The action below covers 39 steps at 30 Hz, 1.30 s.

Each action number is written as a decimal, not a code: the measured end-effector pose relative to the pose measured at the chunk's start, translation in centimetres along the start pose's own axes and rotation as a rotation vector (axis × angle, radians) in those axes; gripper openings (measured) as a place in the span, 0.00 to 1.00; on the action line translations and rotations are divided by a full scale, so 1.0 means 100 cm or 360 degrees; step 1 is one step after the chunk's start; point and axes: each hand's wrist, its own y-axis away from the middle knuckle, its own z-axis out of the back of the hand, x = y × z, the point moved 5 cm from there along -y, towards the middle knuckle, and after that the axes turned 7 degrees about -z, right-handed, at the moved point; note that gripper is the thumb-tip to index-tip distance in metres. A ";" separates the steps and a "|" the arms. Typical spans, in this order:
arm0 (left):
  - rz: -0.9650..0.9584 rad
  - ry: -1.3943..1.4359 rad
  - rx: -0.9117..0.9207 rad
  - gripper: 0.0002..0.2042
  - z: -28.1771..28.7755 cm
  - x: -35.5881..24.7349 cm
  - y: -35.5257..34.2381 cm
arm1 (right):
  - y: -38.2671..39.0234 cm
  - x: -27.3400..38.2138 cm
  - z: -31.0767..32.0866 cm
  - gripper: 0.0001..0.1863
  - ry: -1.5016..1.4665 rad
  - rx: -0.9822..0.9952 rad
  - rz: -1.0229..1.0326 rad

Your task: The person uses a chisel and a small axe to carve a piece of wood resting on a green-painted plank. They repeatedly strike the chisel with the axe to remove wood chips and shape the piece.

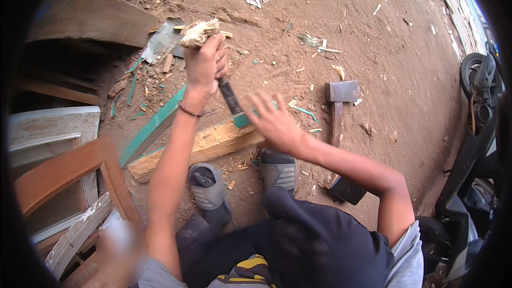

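1. On brown dirt just beyond my two sandals, one pale block of wood lies crosswise, its long axis slanting from near left to slightly farther right.
2. Above it, my left hand is clamped around one chisel with a frayed wooden top; the dark shaft slants down toward the block's right end, by a green patch.
3. At that end my right hand spreads its fingers, apart from the left and nearer the wood; I cannot tell how firmly it presses.
4. Counted around me: two hands, one chisel, one pale block, and one green bar angled beside the block's left part.
5. To my right lies one axe, its wooden handle passing under my forearm; to my left, one brown frame. The scattered splinters are too many to count.
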 end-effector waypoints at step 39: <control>0.0125 -0.0156 -0.0258 0.16 0.093 -0.021 0.052 | -0.022 0.148 -0.079 0.22 0.0005 -0.0441 0.0841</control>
